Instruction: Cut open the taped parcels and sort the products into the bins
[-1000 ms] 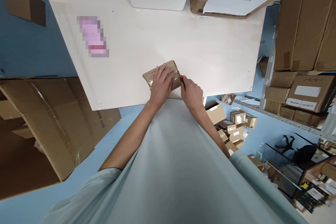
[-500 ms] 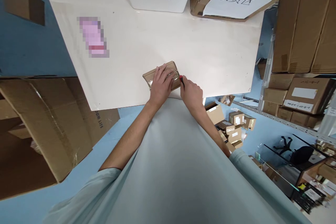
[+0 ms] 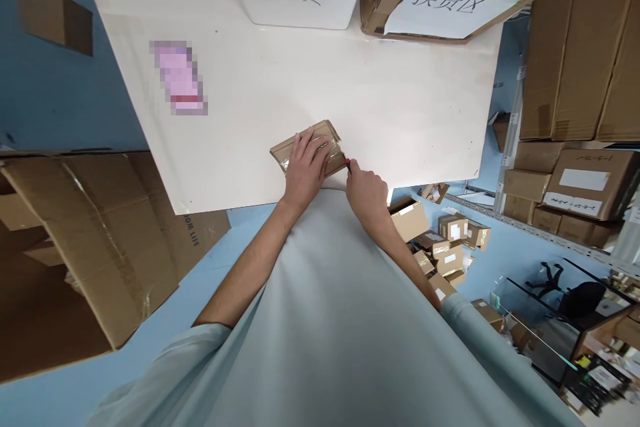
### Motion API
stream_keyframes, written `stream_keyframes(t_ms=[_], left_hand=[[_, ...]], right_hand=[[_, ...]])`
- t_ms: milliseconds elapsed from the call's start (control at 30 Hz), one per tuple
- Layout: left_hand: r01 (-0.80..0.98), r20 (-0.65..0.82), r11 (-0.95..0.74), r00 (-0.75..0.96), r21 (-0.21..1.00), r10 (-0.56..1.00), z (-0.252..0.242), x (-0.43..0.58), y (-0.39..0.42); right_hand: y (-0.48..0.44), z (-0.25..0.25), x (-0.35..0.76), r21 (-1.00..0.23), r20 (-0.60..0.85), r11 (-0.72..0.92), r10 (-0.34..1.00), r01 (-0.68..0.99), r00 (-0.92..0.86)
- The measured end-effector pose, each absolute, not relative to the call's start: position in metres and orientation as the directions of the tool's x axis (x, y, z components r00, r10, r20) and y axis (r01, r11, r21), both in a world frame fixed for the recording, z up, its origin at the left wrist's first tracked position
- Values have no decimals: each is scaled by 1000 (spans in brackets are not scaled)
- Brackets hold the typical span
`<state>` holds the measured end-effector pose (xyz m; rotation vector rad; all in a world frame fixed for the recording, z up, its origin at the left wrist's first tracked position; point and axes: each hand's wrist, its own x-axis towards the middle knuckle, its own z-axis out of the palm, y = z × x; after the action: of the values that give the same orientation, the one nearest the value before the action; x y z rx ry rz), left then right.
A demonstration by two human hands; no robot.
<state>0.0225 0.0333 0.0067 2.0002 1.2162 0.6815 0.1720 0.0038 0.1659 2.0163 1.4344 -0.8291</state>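
A small flat cardboard box [image 3: 327, 130] with shiny clear tape lies at the near edge of the white table. My left hand [image 3: 306, 163] rests flat on top of it, fingers spread and pressing it against the table. Close by the box's right end, my right hand [image 3: 367, 193] is closed around a small box cutter [image 3: 349, 163] with red and black showing. Most of the cutter is hidden inside the fist, and its blade cannot be made out.
On the white table [image 3: 410, 100] stand a white bin [image 3: 300, 7] and a cardboard box with a paper label [image 3: 445, 0] at the back. A blurred pink item [image 3: 179, 77] lies left. A large open carton [image 3: 100, 233] is at left; several boxes [image 3: 450, 257] lie right.
My right hand with the box cutter has shifted slightly down and right, away from the box's right edge. My left hand stays on the box. The view has tilted a little.
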Motion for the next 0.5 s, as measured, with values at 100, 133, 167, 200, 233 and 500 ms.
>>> stream_keyframes(t_ms=[100, 133, 167, 200, 233, 500], left_hand=[[549, 90, -328, 414, 769, 906, 6, 22, 33], [552, 91, -330, 415, 766, 905, 6, 21, 33], [555, 90, -332, 417, 763, 904, 6, 21, 33], [558, 90, -335, 420, 759, 903, 7, 21, 33], [560, 90, -337, 422, 756, 902, 7, 20, 33], [594, 82, -323, 396, 737, 915, 16, 21, 32]], right_hand=[[8, 172, 177, 35, -740, -307, 631, 951, 231], [10, 175, 178, 25, -742, -303, 633, 953, 221], [11, 177, 179, 15, -744, -298, 635, 955, 209], [13, 178, 180, 7, -747, -292, 635, 956, 199], [14, 179, 181, -3, -750, -287, 634, 958, 187], [16, 161, 181, -88, -725, -267, 678, 960, 122]])
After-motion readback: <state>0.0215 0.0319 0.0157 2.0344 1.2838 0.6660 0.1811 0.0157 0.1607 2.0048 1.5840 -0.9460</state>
